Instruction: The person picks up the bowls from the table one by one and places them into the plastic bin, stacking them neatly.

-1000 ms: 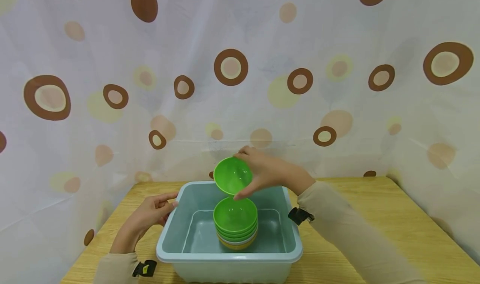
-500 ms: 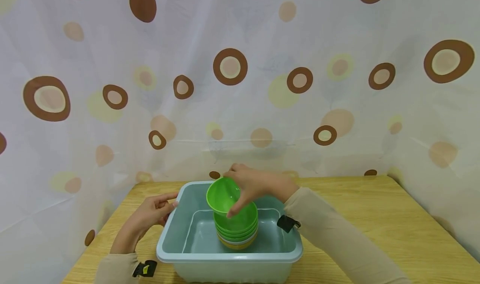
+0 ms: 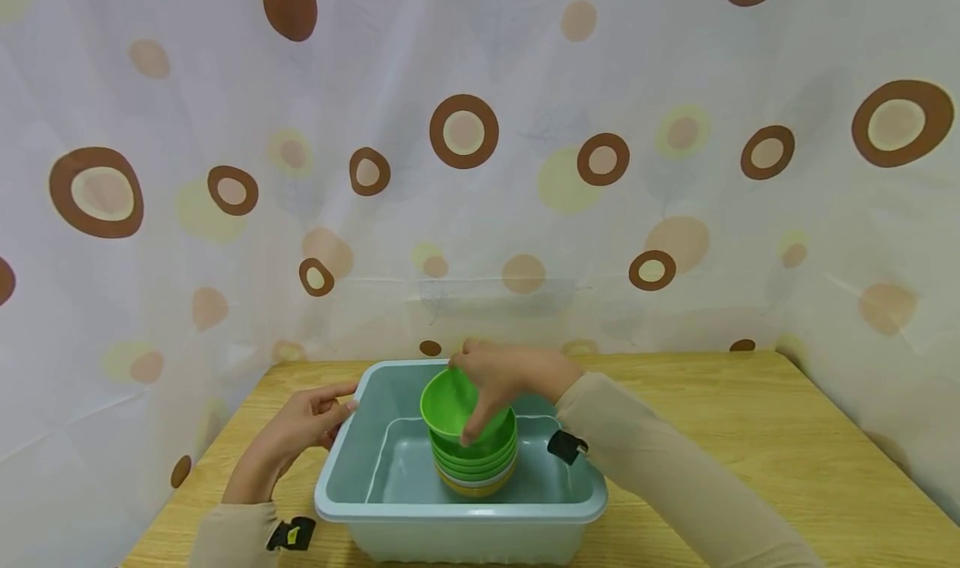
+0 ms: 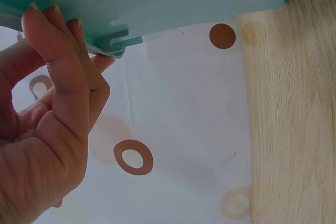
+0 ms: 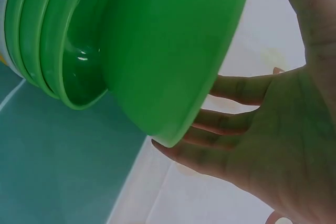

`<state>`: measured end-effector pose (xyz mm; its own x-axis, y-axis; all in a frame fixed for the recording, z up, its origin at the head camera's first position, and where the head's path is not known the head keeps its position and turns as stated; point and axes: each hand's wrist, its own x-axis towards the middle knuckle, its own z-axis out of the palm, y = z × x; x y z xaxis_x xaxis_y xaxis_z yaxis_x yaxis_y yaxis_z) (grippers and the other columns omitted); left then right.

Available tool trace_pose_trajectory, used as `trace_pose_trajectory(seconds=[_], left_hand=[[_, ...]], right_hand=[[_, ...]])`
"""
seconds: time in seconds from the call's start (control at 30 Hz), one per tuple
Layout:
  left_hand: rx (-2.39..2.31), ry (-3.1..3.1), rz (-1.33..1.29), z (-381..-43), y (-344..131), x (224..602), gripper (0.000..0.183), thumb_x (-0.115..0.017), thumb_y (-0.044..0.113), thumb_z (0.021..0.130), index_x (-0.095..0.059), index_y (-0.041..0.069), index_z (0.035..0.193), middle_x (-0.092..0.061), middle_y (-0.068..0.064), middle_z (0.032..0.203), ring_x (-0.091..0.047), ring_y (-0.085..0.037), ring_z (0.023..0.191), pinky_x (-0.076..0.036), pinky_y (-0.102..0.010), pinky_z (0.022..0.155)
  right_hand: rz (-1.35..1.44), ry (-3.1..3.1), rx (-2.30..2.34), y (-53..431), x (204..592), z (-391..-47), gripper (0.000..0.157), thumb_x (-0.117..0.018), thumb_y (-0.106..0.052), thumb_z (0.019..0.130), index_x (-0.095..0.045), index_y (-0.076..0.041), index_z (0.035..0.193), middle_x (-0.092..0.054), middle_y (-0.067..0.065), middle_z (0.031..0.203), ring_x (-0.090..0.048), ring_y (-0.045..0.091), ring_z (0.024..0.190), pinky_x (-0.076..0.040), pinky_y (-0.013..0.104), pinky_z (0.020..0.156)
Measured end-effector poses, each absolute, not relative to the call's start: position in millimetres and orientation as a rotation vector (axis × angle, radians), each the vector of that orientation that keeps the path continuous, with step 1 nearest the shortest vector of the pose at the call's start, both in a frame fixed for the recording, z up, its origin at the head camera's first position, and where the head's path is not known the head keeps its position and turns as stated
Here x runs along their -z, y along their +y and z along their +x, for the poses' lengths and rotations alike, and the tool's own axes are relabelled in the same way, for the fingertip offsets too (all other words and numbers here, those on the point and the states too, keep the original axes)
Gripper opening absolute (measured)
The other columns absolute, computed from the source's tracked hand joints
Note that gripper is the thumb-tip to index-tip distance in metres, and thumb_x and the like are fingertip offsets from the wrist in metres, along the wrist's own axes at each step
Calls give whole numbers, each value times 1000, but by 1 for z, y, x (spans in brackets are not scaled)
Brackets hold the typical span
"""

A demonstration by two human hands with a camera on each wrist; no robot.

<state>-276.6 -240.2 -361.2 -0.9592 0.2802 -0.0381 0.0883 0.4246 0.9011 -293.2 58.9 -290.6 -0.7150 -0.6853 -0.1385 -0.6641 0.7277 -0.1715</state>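
Note:
My right hand grips the rim of a tilted green bowl, thumb on the near side and fingers on the far side. Beneath it stands a stack of bowls, several green ones above a white and a yellow one, inside a light blue plastic basin. The right wrist view shows the held bowl partly entering the mouth of the top stacked bowl, leaning rather than nested. At the basin's left side, my left hand holds the rim between thumb and curled fingers.
The basin rests on a wooden table, whose surface extends to both sides. A pale curtain with brown and beige circles hangs behind and along the sides. A black strap sits on each wrist.
My right hand has brought the green bowl down and slightly left, from above the stack to the top bowl's mouth. The left hand has stayed at the basin's rim.

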Motion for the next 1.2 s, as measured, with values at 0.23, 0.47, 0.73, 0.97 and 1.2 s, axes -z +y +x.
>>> trace_pose_trajectory(seconds=[0.23, 0.47, 0.73, 0.97, 1.2], left_hand=[[-1561, 2489, 359, -275, -241, 361, 60, -56, 26, 99, -35, -2, 147, -59, -9, 77, -60, -21, 68, -55, -38, 64], [-1565, 2487, 356, -276, -241, 361, 60, -57, 27, 99, -36, -3, 146, -58, -9, 77, -60, -21, 68, -55, -37, 64], [-1561, 2502, 338, -276, -241, 361, 59, -57, 27, 99, -37, -3, 146, -56, -8, 76, -59, -21, 68, -55, -36, 62], [-1562, 2501, 337, -278, -241, 362, 58, -56, 26, 99, -37, -2, 146, -56, -8, 76, -59, -21, 68, -55, -36, 62], [-1565, 2502, 334, -276, -240, 361, 58, -56, 26, 99, -37, -3, 146, -57, -8, 77, -60, -21, 69, -55, -36, 62]], right_hand=[[-1050, 2723, 70, 51, 297, -296, 96, -85, -47, 66, -43, -6, 141, -47, 9, 123, -46, 19, 111, -43, 32, 94], [-999, 2704, 43, 49, 300, -293, 96, -86, -47, 66, -40, -11, 143, -43, 6, 119, -40, 19, 112, -43, 32, 91], [-940, 2675, 50, 48, 302, -293, 99, -87, -46, 66, -36, -12, 144, -39, 7, 125, -45, 16, 108, -45, 31, 92], [-932, 2664, 14, 47, 305, -293, 98, -86, -46, 67, -35, -12, 144, -36, 11, 130, -51, 16, 104, -46, 33, 92], [-917, 2656, 4, 47, 307, -294, 100, -87, -47, 66, -35, -12, 144, -35, 11, 132, -51, 17, 107, -45, 34, 94]])
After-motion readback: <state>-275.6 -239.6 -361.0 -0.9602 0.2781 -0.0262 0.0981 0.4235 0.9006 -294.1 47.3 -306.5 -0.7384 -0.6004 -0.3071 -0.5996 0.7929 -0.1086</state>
